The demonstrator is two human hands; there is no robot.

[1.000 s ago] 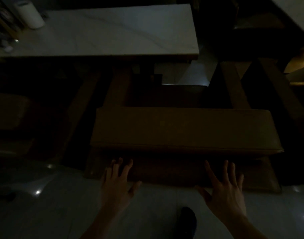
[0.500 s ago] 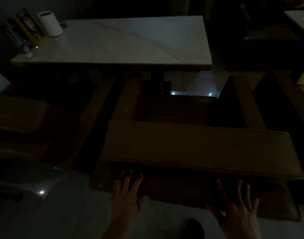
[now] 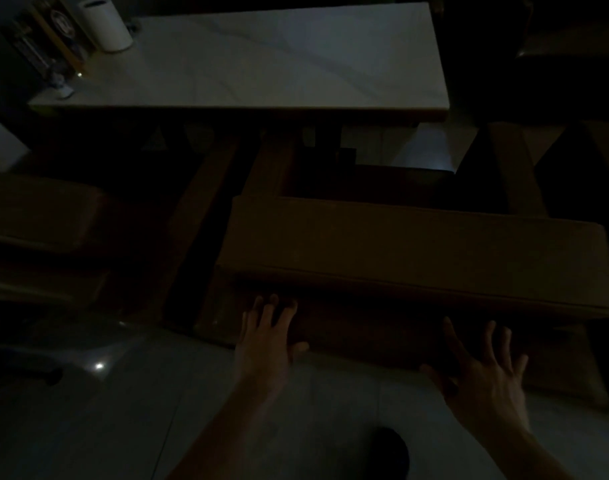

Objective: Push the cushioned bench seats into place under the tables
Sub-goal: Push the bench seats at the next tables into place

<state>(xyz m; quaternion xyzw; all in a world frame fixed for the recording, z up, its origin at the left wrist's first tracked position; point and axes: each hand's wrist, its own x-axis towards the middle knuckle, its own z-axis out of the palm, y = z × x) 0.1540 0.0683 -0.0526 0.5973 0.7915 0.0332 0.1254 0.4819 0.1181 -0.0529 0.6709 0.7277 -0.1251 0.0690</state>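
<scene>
The room is dim. A long brown cushioned bench seat (image 3: 417,251) lies across the middle, in front of a white marble-topped table (image 3: 279,60). The bench's far edge is close to the table's near edge. My left hand (image 3: 266,337) is flat against the bench's front side near its left end, fingers spread. My right hand (image 3: 483,372) is spread against the front side further right, below the cushion's lip. Neither hand holds anything.
A second cushioned bench (image 3: 43,216) stands at the left. A white cylinder (image 3: 105,24) and a menu stand (image 3: 54,39) sit on the table's far left corner. Wooden beams (image 3: 517,171) run at the right. My shoe (image 3: 389,455) rests on the pale tiled floor.
My head and both hands have moved forward towards the bench. The fingers now reach the bench's front side. The table looms larger.
</scene>
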